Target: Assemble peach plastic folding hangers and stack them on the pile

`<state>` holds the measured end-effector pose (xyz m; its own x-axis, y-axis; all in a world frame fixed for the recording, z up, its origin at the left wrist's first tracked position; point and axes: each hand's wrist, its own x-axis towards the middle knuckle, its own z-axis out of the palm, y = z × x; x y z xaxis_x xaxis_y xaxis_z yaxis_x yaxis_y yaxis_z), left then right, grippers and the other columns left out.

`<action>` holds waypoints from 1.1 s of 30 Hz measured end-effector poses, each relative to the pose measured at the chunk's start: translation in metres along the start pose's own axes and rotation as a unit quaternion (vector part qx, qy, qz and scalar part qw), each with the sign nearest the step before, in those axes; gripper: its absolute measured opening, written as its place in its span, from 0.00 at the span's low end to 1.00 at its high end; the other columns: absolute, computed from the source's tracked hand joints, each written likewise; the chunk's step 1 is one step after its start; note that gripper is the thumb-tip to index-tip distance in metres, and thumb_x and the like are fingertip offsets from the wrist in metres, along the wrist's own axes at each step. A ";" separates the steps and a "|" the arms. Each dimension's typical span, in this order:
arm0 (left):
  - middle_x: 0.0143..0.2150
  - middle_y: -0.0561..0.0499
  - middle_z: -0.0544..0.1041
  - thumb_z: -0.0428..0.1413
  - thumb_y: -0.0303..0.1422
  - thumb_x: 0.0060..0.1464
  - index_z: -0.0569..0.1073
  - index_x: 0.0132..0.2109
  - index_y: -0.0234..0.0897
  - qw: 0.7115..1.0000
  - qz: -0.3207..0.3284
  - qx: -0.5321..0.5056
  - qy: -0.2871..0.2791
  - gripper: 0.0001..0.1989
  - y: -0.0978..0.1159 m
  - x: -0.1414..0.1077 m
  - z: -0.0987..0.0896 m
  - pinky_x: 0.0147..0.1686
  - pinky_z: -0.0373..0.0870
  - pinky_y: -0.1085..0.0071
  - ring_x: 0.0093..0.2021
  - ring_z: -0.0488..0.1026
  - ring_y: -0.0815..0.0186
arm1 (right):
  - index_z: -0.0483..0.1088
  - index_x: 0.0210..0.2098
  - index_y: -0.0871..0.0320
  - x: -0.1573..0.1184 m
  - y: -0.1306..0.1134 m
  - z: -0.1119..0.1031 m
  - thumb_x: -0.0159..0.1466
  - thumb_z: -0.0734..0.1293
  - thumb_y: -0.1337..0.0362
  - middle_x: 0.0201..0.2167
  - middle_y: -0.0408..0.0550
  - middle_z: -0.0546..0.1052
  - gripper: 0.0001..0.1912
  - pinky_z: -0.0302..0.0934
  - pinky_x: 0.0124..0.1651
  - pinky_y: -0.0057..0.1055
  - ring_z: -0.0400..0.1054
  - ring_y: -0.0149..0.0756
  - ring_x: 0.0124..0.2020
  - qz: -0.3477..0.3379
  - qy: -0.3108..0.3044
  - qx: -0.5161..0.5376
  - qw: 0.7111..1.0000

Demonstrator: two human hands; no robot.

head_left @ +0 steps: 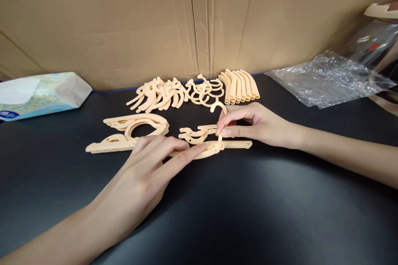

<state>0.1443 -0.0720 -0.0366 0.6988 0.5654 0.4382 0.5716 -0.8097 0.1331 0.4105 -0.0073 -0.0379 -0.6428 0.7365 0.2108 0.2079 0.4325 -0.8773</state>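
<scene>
My right hand [253,123] pinches a cream plastic hanger hook [220,107] between thumb and fingers. The hook stands upright, and its lower end meets the joint of a curved hanger arm [209,152] lying flat. Across that arm lies my left hand [149,174], index finger stretched along it and the other fingers bent around its left part; the thumb is hidden. A straight hanger piece [238,144] extends to the right from behind the joint. Just beyond, another set of hanger parts [194,133] lies partly behind my right fingertips.
Folded hangers [137,124] are stacked at left. Farther back are piles of curved arms [158,95], loose hooks [203,91] and a row of straight arms [239,86]. A tissue pack [46,93] sits left, clear plastic bags [326,76] right. Cardboard [124,25] walls the black table's [248,215] back.
</scene>
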 end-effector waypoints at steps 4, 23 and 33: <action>0.44 0.49 0.74 0.45 0.19 0.64 0.67 0.60 0.42 1.000 0.005 0.007 0.004 0.22 -0.002 -0.002 0.001 0.45 0.60 0.64 0.44 0.69 0.63 | 0.79 0.36 0.57 0.000 -0.002 0.002 0.63 0.70 0.59 0.31 0.43 0.75 0.08 0.59 0.39 0.28 0.65 0.30 0.33 -0.006 0.005 0.002 1.000; 0.45 0.49 0.75 0.44 0.21 0.64 0.65 0.63 0.41 0.995 0.036 0.091 -0.021 0.23 -0.009 -0.005 0.002 0.41 0.60 0.66 0.42 0.68 0.61 | 0.77 0.35 0.58 0.001 -0.002 0.003 0.64 0.69 0.59 0.32 0.43 0.76 0.09 0.58 0.38 0.29 0.65 0.30 0.33 -0.009 0.032 -0.024 0.999; 0.44 0.48 0.75 0.43 0.21 0.64 0.62 0.66 0.38 0.991 0.047 0.123 -0.026 0.25 -0.007 -0.004 0.002 0.42 0.60 0.64 0.42 0.68 0.59 | 0.76 0.35 0.58 0.001 -0.003 0.004 0.65 0.68 0.60 0.31 0.43 0.76 0.08 0.58 0.38 0.30 0.64 0.31 0.33 -0.036 0.035 -0.061 0.997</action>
<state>0.1381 -0.0685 -0.0409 0.7717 0.5019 0.3907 0.5857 -0.8002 -0.1289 0.4068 -0.0098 -0.0369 -0.6076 0.7337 0.3043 0.2537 0.5423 -0.8009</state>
